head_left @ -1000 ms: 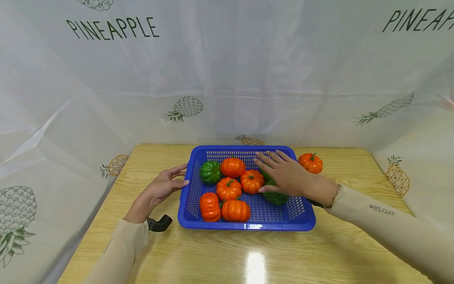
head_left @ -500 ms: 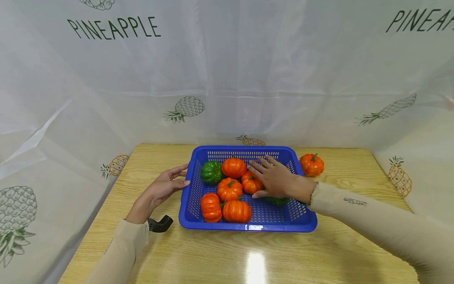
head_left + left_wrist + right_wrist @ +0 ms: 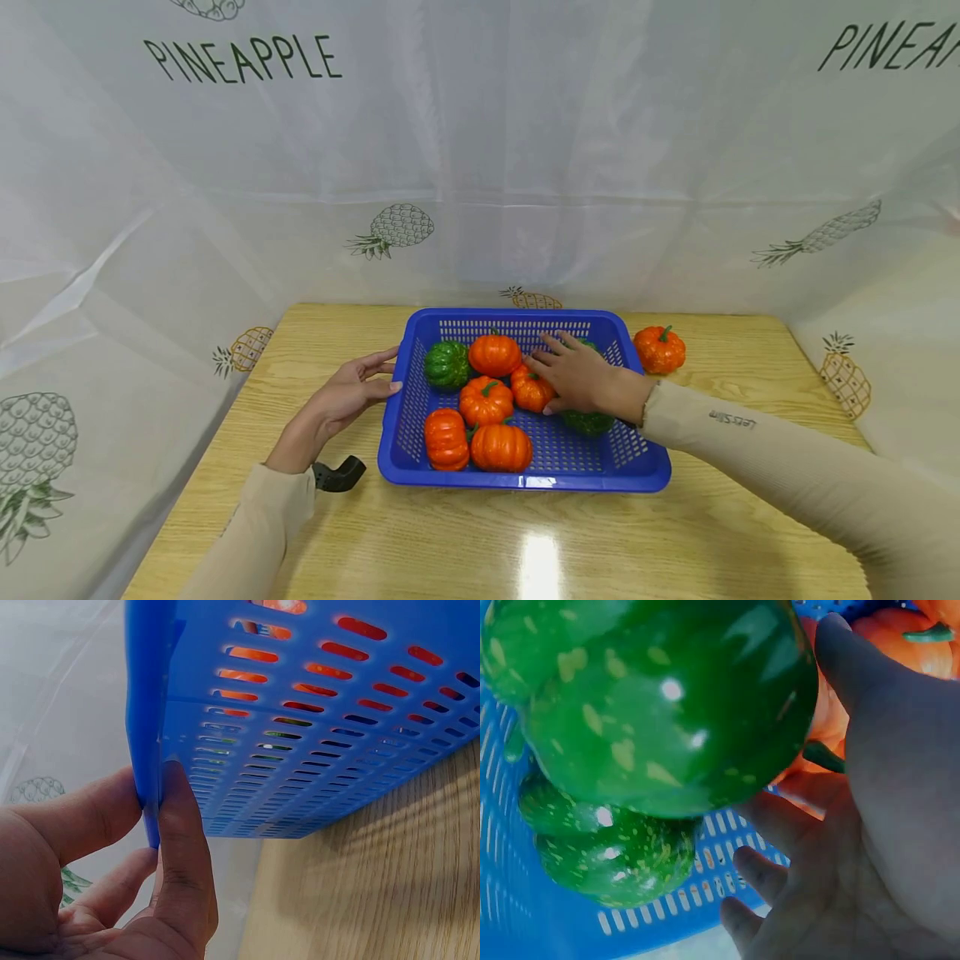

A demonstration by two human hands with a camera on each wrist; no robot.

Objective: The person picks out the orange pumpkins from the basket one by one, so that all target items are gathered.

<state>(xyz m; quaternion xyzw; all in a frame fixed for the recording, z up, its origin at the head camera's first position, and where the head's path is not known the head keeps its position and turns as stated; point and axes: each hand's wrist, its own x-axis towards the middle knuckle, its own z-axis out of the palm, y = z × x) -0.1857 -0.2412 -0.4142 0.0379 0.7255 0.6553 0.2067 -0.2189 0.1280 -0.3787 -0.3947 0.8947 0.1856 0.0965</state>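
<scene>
A blue plastic basket (image 3: pixel 472 480) holds several small orange and green pumpkins. At its left side my left hand (image 3: pixel 345 396) pinches the rim between thumb and fingers, as the left wrist view shows. My right hand (image 3: pixel 581 377) is over the basket's right half, fingers extended and slightly bent, beside an orange pumpkin (image 3: pixel 529 390) and partly covering two green ones. The right wrist view has a large green pumpkin (image 3: pixel 667 712) close by the thumb and a second green pumpkin (image 3: pixel 615 847) beyond it. Whether the fingertips touch the orange pumpkin cannot be told.
One orange pumpkin (image 3: pixel 660 348) lies on the wooden table (image 3: pixel 450 542) outside the basket, to its right. A pineapple-print sheet (image 3: pixel 480 150) hangs behind the table and along its sides. A black wrist mount (image 3: pixel 339 475) juts from the left wrist.
My right hand has shifted left and inward over the basket, away from the right rim, then barely moved in the last half second. The left hand stays at the rim.
</scene>
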